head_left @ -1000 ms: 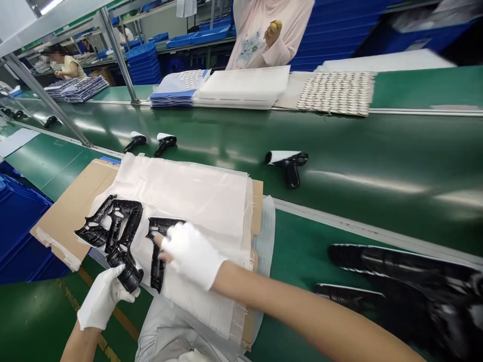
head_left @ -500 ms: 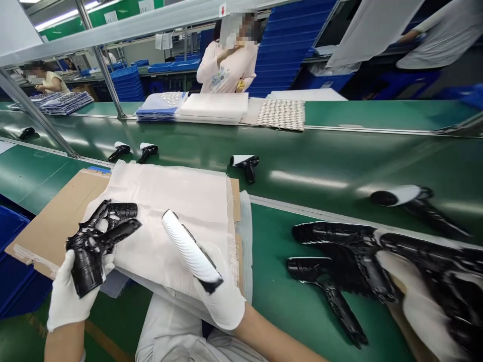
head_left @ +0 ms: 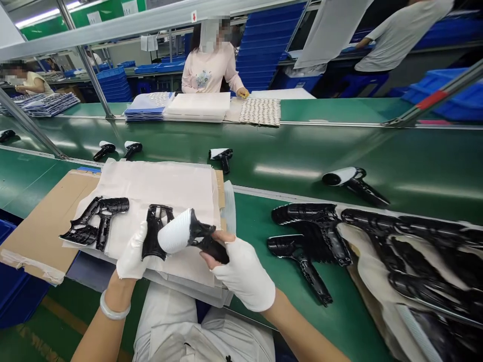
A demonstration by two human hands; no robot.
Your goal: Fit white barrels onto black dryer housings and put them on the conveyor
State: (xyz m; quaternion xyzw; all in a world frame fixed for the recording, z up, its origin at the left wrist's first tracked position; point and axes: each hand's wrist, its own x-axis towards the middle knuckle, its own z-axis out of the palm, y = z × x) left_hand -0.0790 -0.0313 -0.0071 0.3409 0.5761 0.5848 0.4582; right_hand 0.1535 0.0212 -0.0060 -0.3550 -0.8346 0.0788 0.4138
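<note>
In my gloved right hand (head_left: pixel 245 274) is the black handle of a hair dryer housing with a ribbed white barrel (head_left: pixel 175 232); thumb and fingers are closed round it. My left hand (head_left: pixel 133 254), also gloved, grips the edge of a black hair dryer shell (head_left: pixel 152 234) with cut-outs, partly hidden behind the white barrel. Whether the two parts touch, I cannot tell. Left of them, black gun-shaped shells (head_left: pixel 107 213) rest on a stack of pale sheets (head_left: pixel 162 178) over my lap.
On the green bench to my right are two loose black shells (head_left: pixel 302 266) and a padded tray (head_left: pixel 368 296) full of more. White-and-black hair dryer housings (head_left: pixel 341 177) lie along the green conveyor (head_left: pixel 271 151). Across it sits a co-worker (head_left: pixel 209 70). Brown cardboard (head_left: pixel 41 216) lies at left.
My left hand has moved right with its black shell, leaving black shells on the sheets. My right hand has turned the white-barrelled housing and now shows gripping its handle. The view has shifted right.
</note>
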